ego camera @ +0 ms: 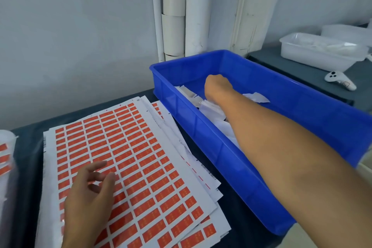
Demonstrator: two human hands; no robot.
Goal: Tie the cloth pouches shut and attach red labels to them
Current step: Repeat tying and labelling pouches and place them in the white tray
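Note:
A stack of white sheets covered in rows of red labels lies on the dark table in front of me. My left hand hovers over the sheets with relaxed, slightly spread fingers and holds nothing. To the right stands a blue plastic crate with several white cloth pouches inside. My right hand reaches deep into the crate, down among the pouches. Its fingers are hidden behind the back of the hand, so a grip on a pouch cannot be made out.
A white container with red labels sits at the left edge. White plastic trays and a white handheld controller lie on the grey bench behind the crate. White pipes run up the wall.

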